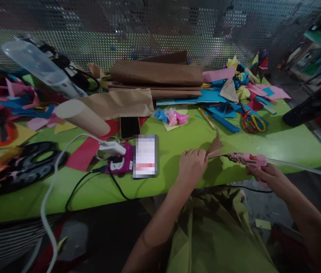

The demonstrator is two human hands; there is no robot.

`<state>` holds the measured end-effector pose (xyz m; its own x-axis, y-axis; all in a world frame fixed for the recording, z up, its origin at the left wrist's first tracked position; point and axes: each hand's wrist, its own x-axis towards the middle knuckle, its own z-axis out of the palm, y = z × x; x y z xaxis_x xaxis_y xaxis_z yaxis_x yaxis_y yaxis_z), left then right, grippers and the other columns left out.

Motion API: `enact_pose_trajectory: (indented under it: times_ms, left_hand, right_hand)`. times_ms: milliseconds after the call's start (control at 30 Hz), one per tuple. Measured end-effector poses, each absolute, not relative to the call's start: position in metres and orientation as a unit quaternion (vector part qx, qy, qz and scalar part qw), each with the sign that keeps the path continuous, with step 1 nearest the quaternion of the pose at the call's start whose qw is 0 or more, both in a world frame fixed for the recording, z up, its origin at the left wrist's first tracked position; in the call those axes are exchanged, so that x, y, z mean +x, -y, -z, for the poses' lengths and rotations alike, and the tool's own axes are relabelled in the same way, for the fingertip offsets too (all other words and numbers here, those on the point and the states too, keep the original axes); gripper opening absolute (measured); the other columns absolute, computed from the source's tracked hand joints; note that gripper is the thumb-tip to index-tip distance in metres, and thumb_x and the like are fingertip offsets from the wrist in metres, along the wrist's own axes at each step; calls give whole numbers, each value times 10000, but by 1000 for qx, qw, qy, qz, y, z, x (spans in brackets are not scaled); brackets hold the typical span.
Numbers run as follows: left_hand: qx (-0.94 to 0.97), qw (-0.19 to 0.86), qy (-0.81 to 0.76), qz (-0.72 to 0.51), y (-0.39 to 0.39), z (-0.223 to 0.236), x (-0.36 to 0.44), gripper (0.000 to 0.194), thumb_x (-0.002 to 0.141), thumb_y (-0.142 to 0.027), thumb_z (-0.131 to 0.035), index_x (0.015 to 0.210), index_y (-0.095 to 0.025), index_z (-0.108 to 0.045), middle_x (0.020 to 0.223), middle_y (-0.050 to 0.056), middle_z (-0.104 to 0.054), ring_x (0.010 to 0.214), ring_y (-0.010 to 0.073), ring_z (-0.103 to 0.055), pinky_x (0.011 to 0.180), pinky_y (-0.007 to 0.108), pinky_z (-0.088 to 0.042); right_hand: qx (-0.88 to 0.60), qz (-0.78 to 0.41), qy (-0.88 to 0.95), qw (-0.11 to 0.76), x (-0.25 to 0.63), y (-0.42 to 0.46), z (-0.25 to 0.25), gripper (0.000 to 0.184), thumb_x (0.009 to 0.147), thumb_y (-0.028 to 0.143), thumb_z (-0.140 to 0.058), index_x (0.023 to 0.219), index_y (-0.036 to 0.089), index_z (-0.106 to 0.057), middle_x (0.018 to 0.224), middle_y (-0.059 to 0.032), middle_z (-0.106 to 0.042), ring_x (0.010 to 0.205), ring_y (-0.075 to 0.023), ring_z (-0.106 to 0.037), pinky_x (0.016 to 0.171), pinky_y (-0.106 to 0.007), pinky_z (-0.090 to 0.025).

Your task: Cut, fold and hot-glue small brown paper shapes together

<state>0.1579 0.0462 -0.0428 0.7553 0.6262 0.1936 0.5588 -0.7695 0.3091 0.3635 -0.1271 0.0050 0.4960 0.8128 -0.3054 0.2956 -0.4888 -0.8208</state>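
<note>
Paper (215, 148), brown, matte and folded into a small tapering piece, is over the near edge of the lime-green, smooth-topped counter (296, 141), right of centre. The left hand (192, 163) is closed on its left end, knuckles up; the fingertips are too hidden to show the exact pinch. The right hand (265, 175) is wrapped round the grip of a pink plastic glue gun (258, 160), a long translucent glue stick (302, 169) running out of its back. The dark nozzle points left, close to the paper; whether they touch cannot be told.

The paper should be feather-light, fairly soft and easily crushed, though its folds probably lend some stiffness. A light hold on the layered left end suits it, with fingers clear of the likely hot nozzle. Beyond lie a slim blue plastic tool (225, 123) and scissors with red and yellow handles (262, 125).
</note>
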Motion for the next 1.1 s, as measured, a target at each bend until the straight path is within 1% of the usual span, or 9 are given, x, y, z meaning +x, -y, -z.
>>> enact_pose_trajectory:
  times_ms: [100,267,500,633,733,833,933,1000,1100]
  left_hand:
    - [931,111,-315,-150,-46,44,158,202,1030,-275,-492,890,-186,-607,830,64,-698,806,214,-645,712,334,-389]
    - [932,98,-309,-164,-46,46,158,182,1019,-277,-517,881,-191,-599,822,48,-694,794,212,-641,700,341,-385]
    - [933,99,-305,-166,-47,46,158,185,1020,-275,-516,883,-189,-605,826,49,-696,786,208,-637,700,339,-383]
    - [934,98,-299,-168,-47,46,158,192,1020,-278,-516,876,-188,-605,821,49,-696,789,215,-639,693,342,-381]
    - [934,109,-300,-164,-47,46,158,198,1022,-264,-512,868,-182,-605,813,49,-693,763,200,-632,680,330,-378]
    - [933,115,-299,-162,-47,45,158,208,1026,-264,-507,862,-179,-603,807,49,-690,744,191,-626,675,325,-377]
    - [933,120,-298,-161,-47,46,158,218,1033,-267,-492,872,-177,-608,805,51,-691,748,196,-630,678,330,-382]
    - [933,123,-298,-161,-47,46,158,215,1034,-264,-492,880,-173,-613,806,52,-693,747,193,-632,680,326,-385]
    - [933,124,-298,-157,-47,46,159,194,1023,-254,-515,881,-173,-618,816,56,-700,750,189,-634,679,319,-387]
  right_hand:
    - [-780,-357,354,372,362,125,-5,527,798,689,-667,750,164,-691,610,-3,-510,608,-158,-418,566,-297,-334]
    - [-780,-368,356,359,367,122,-3,562,731,725,-689,722,164,-702,617,-16,-545,627,-180,-461,580,-296,-374]
    - [-785,-368,365,338,374,124,4,535,782,696,-667,699,168,-673,587,-2,-504,592,-159,-424,535,-287,-336]
    - [-780,-360,386,336,374,124,8,486,823,655,-653,761,176,-713,652,-22,-601,645,-187,-513,585,-296,-407]
    - [-775,-347,404,340,373,124,9,454,849,625,-639,817,184,-742,736,-36,-673,697,-205,-568,622,-301,-448]
    - [-782,-331,417,323,375,125,12,443,873,605,-614,802,185,-734,696,-28,-657,654,-190,-544,575,-291,-422]
    - [-794,-313,426,299,378,128,17,473,889,605,-585,678,190,-663,584,-2,-565,576,-159,-470,517,-280,-352]
    - [-798,-306,430,292,379,129,19,490,895,603,-576,632,192,-622,557,7,-527,560,-151,-447,511,-277,-332]
    - [-797,-305,427,297,377,128,18,468,881,611,-594,694,189,-675,572,2,-552,569,-161,-471,510,-275,-345]
